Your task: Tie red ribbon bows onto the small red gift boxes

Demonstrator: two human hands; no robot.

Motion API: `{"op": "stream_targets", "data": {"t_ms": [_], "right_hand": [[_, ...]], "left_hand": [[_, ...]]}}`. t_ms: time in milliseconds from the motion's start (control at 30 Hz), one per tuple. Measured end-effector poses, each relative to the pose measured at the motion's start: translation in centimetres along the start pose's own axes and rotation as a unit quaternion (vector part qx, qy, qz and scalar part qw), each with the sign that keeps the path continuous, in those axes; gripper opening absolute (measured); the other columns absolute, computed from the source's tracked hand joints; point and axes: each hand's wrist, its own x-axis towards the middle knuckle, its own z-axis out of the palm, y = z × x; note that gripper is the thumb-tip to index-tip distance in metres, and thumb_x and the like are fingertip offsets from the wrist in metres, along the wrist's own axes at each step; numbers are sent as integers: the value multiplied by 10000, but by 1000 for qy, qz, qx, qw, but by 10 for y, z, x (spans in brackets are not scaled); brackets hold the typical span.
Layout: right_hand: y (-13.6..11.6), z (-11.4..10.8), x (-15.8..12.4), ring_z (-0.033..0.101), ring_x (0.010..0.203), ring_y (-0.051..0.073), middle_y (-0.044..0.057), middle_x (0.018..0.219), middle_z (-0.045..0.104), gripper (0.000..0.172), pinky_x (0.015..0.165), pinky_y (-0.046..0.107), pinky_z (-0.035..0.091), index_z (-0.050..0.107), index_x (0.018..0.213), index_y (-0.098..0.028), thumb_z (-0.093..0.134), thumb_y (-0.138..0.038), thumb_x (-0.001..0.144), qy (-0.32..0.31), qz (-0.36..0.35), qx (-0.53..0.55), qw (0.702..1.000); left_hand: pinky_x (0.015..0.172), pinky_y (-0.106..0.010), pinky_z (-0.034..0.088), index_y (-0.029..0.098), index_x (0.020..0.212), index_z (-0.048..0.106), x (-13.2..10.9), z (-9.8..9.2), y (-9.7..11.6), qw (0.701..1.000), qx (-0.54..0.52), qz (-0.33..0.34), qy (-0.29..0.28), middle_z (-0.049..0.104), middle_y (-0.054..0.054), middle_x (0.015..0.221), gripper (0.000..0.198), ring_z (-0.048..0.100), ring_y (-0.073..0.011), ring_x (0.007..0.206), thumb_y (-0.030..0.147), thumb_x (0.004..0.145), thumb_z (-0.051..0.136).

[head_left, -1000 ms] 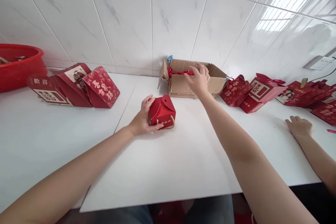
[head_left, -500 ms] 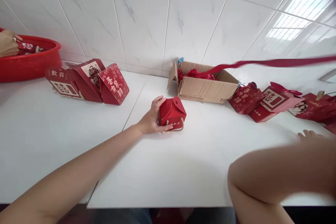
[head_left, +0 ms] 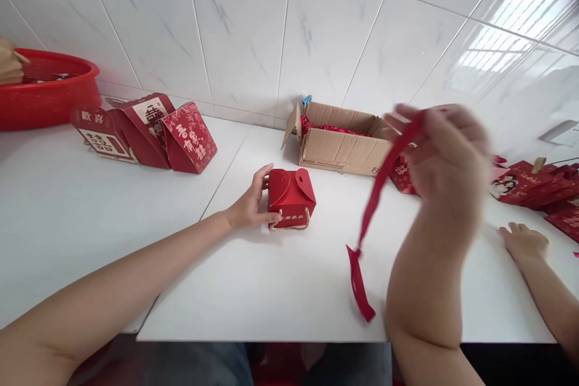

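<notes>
A small red gift box [head_left: 292,190] with overlapping top flaps and a twisted rope handle stands upright on the white table. My left hand [head_left: 256,202] grips its left side, fingers behind and thumb on the front. Raised and blurred, my right hand [head_left: 446,145] pinches a dark red ribbon [head_left: 373,205]. The ribbon hangs down to the left, with a knot or fold near its lower part and its tail above the tabletop. Behind the gift box, more red ribbon [head_left: 339,129] lies in an open cardboard box [head_left: 346,152].
Several red printed gift boxes [head_left: 192,139] lean together at the left, beside a red basin [head_left: 49,102] with another person's hand [head_left: 9,63] over it. More red boxes [head_left: 520,184] stand at the right. Another person's hand [head_left: 525,241] rests on the table there. A tiled wall rises behind.
My right hand has swung in from the right, and the ribbon, earlier stretched from the cardboard box, now dangles free. My left hand stays at the gift box. A person's right-side forearm shows more.
</notes>
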Motion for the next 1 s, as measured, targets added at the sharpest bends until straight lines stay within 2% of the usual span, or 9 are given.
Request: {"op": "stream_targets", "data": {"t_ms": [100, 200, 267, 367, 467, 567, 633, 833, 1000], "right_hand": [[-5, 51, 21, 681, 782, 148, -1, 820, 672, 142, 725, 318, 580, 547, 778, -216, 637, -303, 845, -120, 60, 168, 977], [-1, 60, 26, 556, 493, 64, -68, 605, 565, 165, 591, 247, 559, 568, 817, -203, 711, -279, 789, -222, 139, 189, 946], [0, 56, 24, 473, 417, 37, -86, 563, 525, 197, 536, 226, 533, 579, 876, -196, 731, -272, 778, -267, 163, 143, 939], [-3, 52, 20, 466, 427, 42, -79, 564, 529, 264, 456, 190, 464, 563, 946, -201, 738, -307, 780, -310, 188, 12, 932], [-6, 57, 19, 469, 447, 48, -58, 602, 574, 308, 397, 162, 380, 533, 952, -215, 732, -373, 779, -356, 213, -100, 904], [-5, 65, 20, 445, 431, 47, -42, 623, 607, 321, 365, 159, 329, 506, 933, -220, 702, -432, 792, -413, 225, -153, 869], [-2, 69, 21, 449, 432, 52, -39, 626, 613, 310, 356, 159, 313, 488, 908, -223, 677, -448, 809, -434, 227, -165, 856], [6, 80, 20, 467, 445, 59, -43, 612, 597, 211, 363, 161, 308, 468, 863, -222, 615, -375, 859, -433, 227, -185, 853], [9, 85, 19, 500, 470, 64, -33, 672, 604, 260, 409, 184, 364, 489, 855, -217, 660, -409, 815, -397, 227, -192, 868]], "left_hand": [[1065, -575, 369, 350, 1488, 60, -2, 1, 5, 999, -37, -21, 1, 394, -145, 1384, 972, 444, -331, 1280, 412, 763, 705], [1038, -535, 412, 366, 1490, 108, -3, 5, 14, 988, -137, -76, -6, 389, -125, 1398, 892, 470, -314, 1265, 388, 794, 665], [1017, -507, 434, 336, 1494, 141, -4, 9, 22, 973, -204, -108, -18, 382, -129, 1421, 867, 471, -320, 1265, 383, 798, 656], [1007, -483, 443, 305, 1494, 162, -4, 13, 29, 957, -257, -130, -32, 373, -138, 1453, 858, 468, -328, 1269, 355, 798, 660], [1034, -497, 414, 306, 1491, 187, -4, 15, 29, 960, -250, -121, -35, 370, -133, 1467, 876, 444, -340, 1292, 338, 774, 690], [1059, -516, 382, 296, 1494, 191, -5, 15, 27, 965, -233, -111, -41, 367, -137, 1473, 888, 422, -346, 1311, 334, 766, 699], [1067, -520, 371, 289, 1493, 195, -5, 15, 26, 966, -230, -107, -41, 362, -139, 1479, 887, 411, -347, 1321, 338, 766, 700], [1083, -540, 344, 269, 1490, 201, -5, 15, 26, 970, -217, -102, -37, 359, -147, 1482, 894, 397, -356, 1332, 349, 756, 704], [1099, -550, 320, 256, 1492, 195, -5, 15, 25, 971, -212, -107, -35, 371, -150, 1474, 915, 381, -362, 1345, 372, 746, 712]]}}
